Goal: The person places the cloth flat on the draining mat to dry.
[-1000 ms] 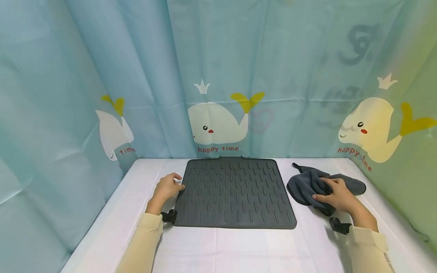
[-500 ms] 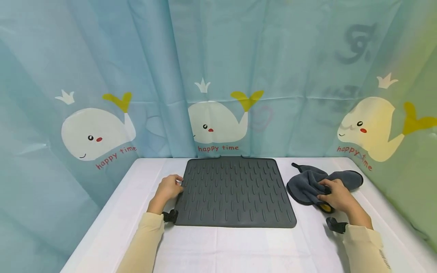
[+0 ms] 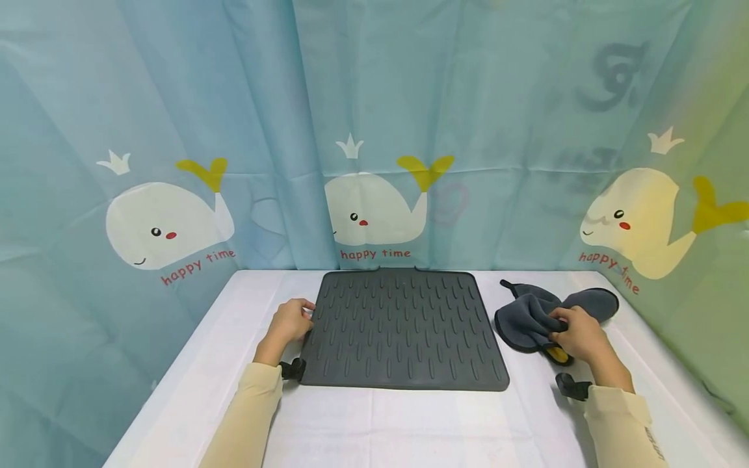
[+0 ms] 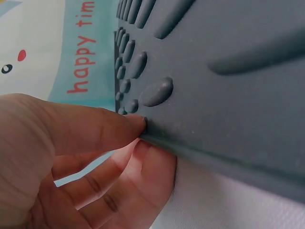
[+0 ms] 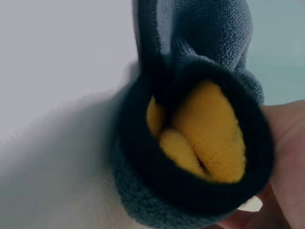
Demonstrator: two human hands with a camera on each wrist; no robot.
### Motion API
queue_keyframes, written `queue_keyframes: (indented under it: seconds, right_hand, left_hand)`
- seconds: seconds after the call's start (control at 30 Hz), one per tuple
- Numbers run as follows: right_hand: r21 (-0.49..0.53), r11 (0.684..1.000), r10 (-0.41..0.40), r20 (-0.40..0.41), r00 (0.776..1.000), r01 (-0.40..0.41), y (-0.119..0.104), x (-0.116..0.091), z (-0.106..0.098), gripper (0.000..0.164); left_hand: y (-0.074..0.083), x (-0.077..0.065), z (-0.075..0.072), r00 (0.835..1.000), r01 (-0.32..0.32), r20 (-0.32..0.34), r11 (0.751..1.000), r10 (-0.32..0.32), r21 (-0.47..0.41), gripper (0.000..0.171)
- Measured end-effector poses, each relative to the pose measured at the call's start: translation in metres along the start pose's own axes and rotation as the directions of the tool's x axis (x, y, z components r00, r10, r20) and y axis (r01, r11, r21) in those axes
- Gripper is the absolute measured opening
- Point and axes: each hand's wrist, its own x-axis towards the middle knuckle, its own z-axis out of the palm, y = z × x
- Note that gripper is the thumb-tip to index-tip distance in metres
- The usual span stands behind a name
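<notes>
A dark grey rubber mat with raised oval ridges lies on the table. At its left edge my left hand pinches the rim; in the left wrist view the thumb is on top and the fingers are underneath. To the right of the mat, a dark grey-blue cloth with black edging lies crumpled. My right hand grips a bunched fold of it. In the right wrist view a yellow lining shows inside the rolled cloth, and most of the fingers are hidden behind it.
A white cloth covers the table. A blue-green curtain with whale prints hangs behind it and along both sides. Dark wrist mounts sit below the hands.
My right hand has shifted slightly left, and the cloth has bunched up, baring a yellow patch near its front edge. My left hand stays at the mat's edge.
</notes>
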Motion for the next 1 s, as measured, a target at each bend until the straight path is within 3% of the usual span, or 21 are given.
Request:
queue_keyframes:
  seconds: [0.47,1.0]
  right_hand:
    - [0.017,0.999,0.036,-0.032,0.999,-0.036,-0.009,-0.003,-0.012,0.037]
    - [0.016,1.0,-0.021,-0.206,0.978,0.025,-0.031,-0.008,-0.025,0.03]
  left_hand:
    - [0.001,-0.002,0.0,1.0,0.006,-0.004,1.0,-0.006,-0.021,0.036]
    - [0.0,-0.003,0.0,1.0,0.0,-0.01,0.999,0.0,-0.032,0.037]
